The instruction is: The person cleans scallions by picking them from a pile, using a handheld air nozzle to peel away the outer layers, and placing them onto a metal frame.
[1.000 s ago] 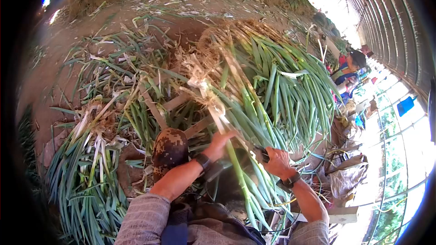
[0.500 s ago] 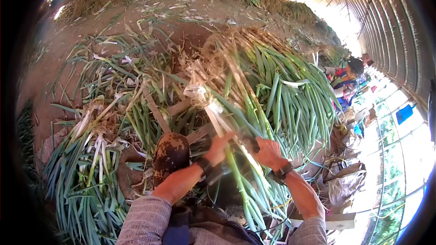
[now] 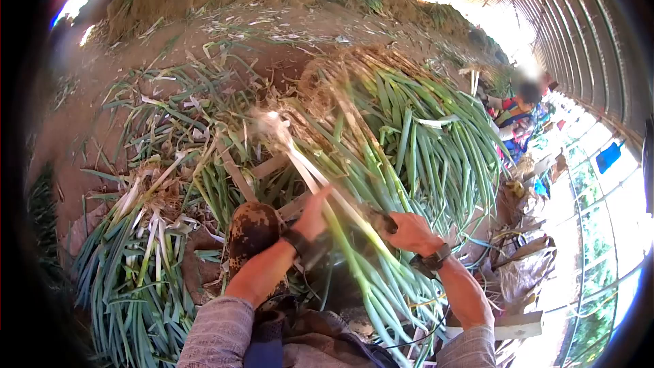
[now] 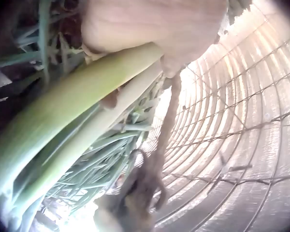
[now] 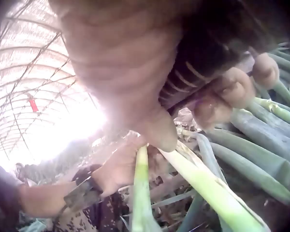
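Honestly, I'm not making out any readable text: the dark wrist-worn band on the left arm (image 3: pixel 298 240), the black strapped one on the right (image 3: pixel 432 259) and the bright blue flat hanging piece (image 3: pixel 608 157) are showing nothing legible.

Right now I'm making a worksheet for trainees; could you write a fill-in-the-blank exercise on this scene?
The left hand grips pale stalks whose leaves are ____ in colour.
Their roots point ____ (toward / away from) the person.
Of the left hand and the right hand, the dark tool is in the ____ one.

Missing words: green; away from; right.
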Available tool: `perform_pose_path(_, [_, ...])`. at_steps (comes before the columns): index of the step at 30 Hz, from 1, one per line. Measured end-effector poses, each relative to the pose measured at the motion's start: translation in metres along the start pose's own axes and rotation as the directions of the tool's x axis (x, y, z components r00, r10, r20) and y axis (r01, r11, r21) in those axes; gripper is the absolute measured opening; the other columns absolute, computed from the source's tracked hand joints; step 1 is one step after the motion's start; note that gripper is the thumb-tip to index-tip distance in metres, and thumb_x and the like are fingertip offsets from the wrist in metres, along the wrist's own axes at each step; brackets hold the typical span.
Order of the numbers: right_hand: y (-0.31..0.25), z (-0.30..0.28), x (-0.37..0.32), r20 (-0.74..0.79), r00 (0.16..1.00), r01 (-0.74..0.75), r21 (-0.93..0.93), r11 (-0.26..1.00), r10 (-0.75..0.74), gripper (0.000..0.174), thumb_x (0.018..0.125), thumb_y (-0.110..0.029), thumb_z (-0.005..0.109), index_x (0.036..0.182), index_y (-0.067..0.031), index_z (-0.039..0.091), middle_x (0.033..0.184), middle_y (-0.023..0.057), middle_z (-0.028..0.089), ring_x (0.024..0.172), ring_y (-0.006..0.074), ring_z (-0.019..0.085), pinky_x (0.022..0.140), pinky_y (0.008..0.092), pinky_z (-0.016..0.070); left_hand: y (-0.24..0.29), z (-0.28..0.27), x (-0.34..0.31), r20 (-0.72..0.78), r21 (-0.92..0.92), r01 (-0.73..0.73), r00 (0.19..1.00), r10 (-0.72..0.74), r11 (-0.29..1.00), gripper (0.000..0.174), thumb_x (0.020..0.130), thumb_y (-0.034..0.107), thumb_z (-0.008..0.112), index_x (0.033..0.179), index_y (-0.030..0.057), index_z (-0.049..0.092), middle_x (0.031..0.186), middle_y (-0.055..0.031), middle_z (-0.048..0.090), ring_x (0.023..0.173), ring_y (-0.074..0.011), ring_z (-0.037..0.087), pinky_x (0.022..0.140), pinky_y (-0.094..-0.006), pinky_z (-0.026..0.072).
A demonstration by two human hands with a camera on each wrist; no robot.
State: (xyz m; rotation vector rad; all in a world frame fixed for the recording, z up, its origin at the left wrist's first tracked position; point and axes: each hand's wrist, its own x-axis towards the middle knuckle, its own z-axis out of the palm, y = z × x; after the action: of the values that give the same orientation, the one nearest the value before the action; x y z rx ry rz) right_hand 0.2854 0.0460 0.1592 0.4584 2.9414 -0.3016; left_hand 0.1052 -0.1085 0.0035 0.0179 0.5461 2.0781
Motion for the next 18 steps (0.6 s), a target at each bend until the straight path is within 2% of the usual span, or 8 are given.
perform_pose_path(1, [0.001, -0.005, -0.011, -0.004, 1.000, 0.005, 0.105, 0.994, -0.004, 0.044, 0.085, -0.048, 0.061, 0.095, -0.0054, 0.066, 0.082, 0.0199, 0.068, 0.078, 0.0408, 0.065, 0.070, 0.0495, 0.0496, 0.013, 0.003, 0.005, -0.009, -0.029, -0.073, 0.997, 0.073, 0.997, 0.025, 0.094, 0.029, 0.067, 0.113, 0.0135, 0.061, 0.099, -0.0043, 0.067, 0.090, -0.0212, 0.066, 0.081, -0.0407, 0.0552])
perform_pose_path(3, [0.009, -0.009, -0.034, 0.051, 0.999, -0.013, 0.114, 0.993, 0.007, 0.044, 0.084, -0.048, 0.065, 0.098, -0.0058, 0.067, 0.083, 0.0186, 0.068, 0.078, 0.0397, 0.065, 0.070, 0.0483, 0.0499, 0.049, -0.001, 0.017, 0.072, 0.441, -0.467, 0.870, 0.488, 0.766, 0.029, 0.094, 0.029, 0.068, 0.114, 0.0093, 0.060, 0.101, -0.0066, 0.067, 0.092, -0.0231, 0.066, 0.088, -0.0401, 0.0553])
perform_pose_path(5, [0.017, -0.004, -0.057, 0.066, 0.998, -0.033, 0.271, 0.962, 0.016, 0.043, 0.081, -0.045, 0.069, 0.099, -0.0051, 0.067, 0.081, 0.0187, 0.067, 0.076, 0.0391, 0.065, 0.070, 0.0478, 0.0493, 0.110, 0.038, -0.001, -0.174, 0.053, -0.375, 0.909, 0.379, 0.925, 0.030, 0.094, 0.027, 0.068, 0.114, 0.0056, 0.060, 0.101, -0.0073, 0.067, 0.093, -0.0217, 0.066, 0.086, -0.0370, 0.0558])
perform_pose_path(7, [0.028, 0.016, -0.073, 0.125, 0.992, -0.063, 0.313, 0.948, 0.024, 0.042, 0.080, -0.041, 0.072, 0.102, -0.0053, 0.068, 0.080, 0.0176, 0.067, 0.075, 0.0378, 0.065, 0.069, 0.0458, 0.0495, 0.132, 0.034, -0.001, -0.017, 0.132, -0.494, 0.866, 0.500, 0.859, 0.032, 0.094, 0.028, 0.069, 0.114, 0.0048, 0.060, 0.104, -0.0080, 0.066, 0.094, -0.0210, 0.066, 0.087, -0.0344, 0.0550])
perform_pose_path(10, [0.037, 0.060, -0.083, 0.104, 0.982, 0.104, 0.407, 0.908, -0.159, 0.041, 0.083, -0.037, 0.076, 0.100, -0.0008, 0.067, 0.076, 0.0195, 0.064, 0.066, 0.0316, 0.058, 0.067, 0.0406, 0.0493, 0.085, 0.038, -0.035, -0.202, 0.262, -0.230, 0.937, 0.286, 0.937, 0.032, 0.093, 0.024, 0.069, 0.119, 0.0061, 0.061, 0.125, -0.0105, 0.062, 0.113, -0.0205, 0.061, 0.099, -0.0354, 0.0487])
perform_pose_path(11, [0.031, 0.064, -0.082, 0.085, 0.983, 0.112, 0.426, 0.898, -0.163, 0.041, 0.083, -0.037, 0.076, 0.100, -0.0008, 0.067, 0.076, 0.0195, 0.064, 0.066, 0.0316, 0.058, 0.067, 0.0406, 0.0493, 0.050, -0.078, 0.027, 0.159, 0.452, -0.447, 0.892, 0.424, 0.772, 0.032, 0.092, 0.025, 0.070, 0.118, 0.0086, 0.062, 0.120, -0.0090, 0.063, 0.111, -0.0214, 0.058, 0.099, -0.0383, 0.0467])
perform_pose_path(13, [0.022, 0.069, -0.085, 0.030, 0.996, 0.056, 0.479, 0.876, -0.080, 0.045, 0.083, -0.036, 0.076, 0.109, -0.0001, 0.067, 0.079, 0.0172, 0.067, 0.067, 0.0273, 0.060, 0.069, 0.0396, 0.0503, 0.034, -0.012, -0.025, -0.069, 0.055, -0.091, 0.993, 0.095, 0.994, 0.032, 0.091, 0.031, 0.072, 0.113, 0.0123, 0.059, 0.110, -0.0073, 0.064, 0.095, -0.0264, 0.063, 0.087, -0.0465, 0.0534])
perform_pose_path(18, [0.019, 0.095, -0.104, 0.080, 0.994, 0.015, 0.582, 0.813, -0.076, 0.049, 0.084, -0.036, 0.073, 0.119, -0.0036, 0.065, 0.084, 0.0135, 0.069, 0.075, 0.0214, 0.062, 0.071, 0.0369, 0.0501, 0.062, -0.013, -0.048, -0.159, 0.138, -0.235, 0.954, 0.256, 0.962, 0.038, 0.095, 0.038, 0.064, 0.119, 0.0092, 0.056, 0.102, -0.0110, 0.067, 0.096, -0.0276, 0.065, 0.091, -0.0440, 0.0539])
